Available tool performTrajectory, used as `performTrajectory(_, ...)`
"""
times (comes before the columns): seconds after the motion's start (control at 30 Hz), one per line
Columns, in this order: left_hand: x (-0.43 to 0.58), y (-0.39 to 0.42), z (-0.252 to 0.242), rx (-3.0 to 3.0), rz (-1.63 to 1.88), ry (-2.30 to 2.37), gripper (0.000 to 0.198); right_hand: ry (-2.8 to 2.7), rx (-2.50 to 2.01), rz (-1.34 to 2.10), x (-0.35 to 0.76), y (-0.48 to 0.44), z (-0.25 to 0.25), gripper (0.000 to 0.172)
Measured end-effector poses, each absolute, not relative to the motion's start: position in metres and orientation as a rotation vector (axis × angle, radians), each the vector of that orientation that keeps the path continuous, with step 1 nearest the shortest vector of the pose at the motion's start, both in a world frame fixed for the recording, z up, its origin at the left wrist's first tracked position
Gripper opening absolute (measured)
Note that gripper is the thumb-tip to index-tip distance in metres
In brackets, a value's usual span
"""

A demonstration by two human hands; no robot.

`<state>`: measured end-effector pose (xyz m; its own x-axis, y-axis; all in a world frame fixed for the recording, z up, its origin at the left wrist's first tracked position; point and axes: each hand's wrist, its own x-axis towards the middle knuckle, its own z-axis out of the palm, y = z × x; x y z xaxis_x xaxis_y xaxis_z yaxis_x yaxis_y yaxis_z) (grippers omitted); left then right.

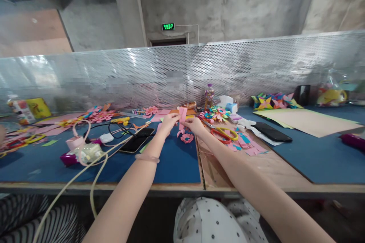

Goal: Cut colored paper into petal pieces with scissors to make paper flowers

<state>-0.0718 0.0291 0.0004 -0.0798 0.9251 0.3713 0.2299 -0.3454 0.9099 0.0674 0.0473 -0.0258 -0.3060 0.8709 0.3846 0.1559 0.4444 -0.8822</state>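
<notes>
Both hands are raised over the blue work surface [176, 163], meeting at a pink paper strip [183, 115]. My left hand [170, 122] pinches the strip from its left side, with a bracelet on that wrist. The fingers of my right hand [194, 124] are closed on the strip's right edge, lower down. Just below the hands lies a pink paper flower [187, 138] on the blue surface. To the right of my right hand are scissors with red and yellow handles [225, 134] and a heap of cut pink and blue paper pieces [251, 144].
A black phone [137, 140], cables and a power strip [82, 153] lie at left; another phone [272, 132] lies at right. A drink bottle [209, 97] and bright paper flowers [219, 113] stand farther back. Large paper sheets [308, 119] sit before a perforated metal divider [128, 76].
</notes>
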Motion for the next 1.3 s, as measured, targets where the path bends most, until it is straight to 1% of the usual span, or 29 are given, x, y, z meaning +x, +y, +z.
performTrajectory(0.43, -0.069, 0.024, 0.004, 1.576, 1.455, 1.272, 0.029, -1.767, -0.896, 0.941, 0.067, 0.051, -0.028, 0.024)
performTrajectory(0.6, -0.064, 0.017, 0.008, 1.525, 1.464, 1.274, 0.037, -1.748, -0.890, 0.960, 0.068, 0.048, -0.027, 0.022)
performTrajectory(0.73, -0.066, 0.020, 0.006, 1.610, 1.462, 1.269, 0.031, -1.742, -0.877, 0.956, 0.068, 0.046, -0.027, 0.025)
performTrajectory(0.87, -0.068, 0.026, 0.002, 1.644, 1.474, 1.277, 0.027, -1.752, -0.861, 0.976, 0.069, 0.048, -0.028, 0.023)
performTrajectory(1.03, -0.069, 0.030, 0.001, 1.654, 1.498, 1.313, 0.022, -1.761, -0.864, 0.916, 0.072, 0.052, -0.029, 0.024)
performTrajectory(1.3, -0.070, 0.030, 0.000, 1.670, 1.465, 1.280, 0.025, -1.788, -0.891, 0.863, 0.074, 0.063, -0.031, 0.030)
